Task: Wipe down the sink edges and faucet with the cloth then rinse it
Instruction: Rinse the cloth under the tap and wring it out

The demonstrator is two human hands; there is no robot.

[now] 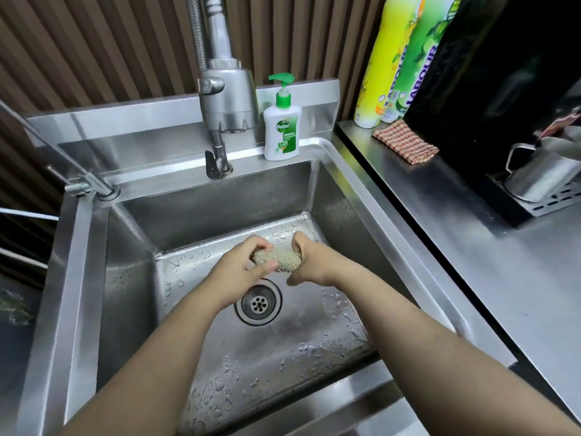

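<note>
Both hands, the left hand (243,272) and the right hand (309,262), grip opposite ends of the rolled cloth (276,260) low over the drain (258,302), likely so wrung water drops into the sink (355,171).
</note>
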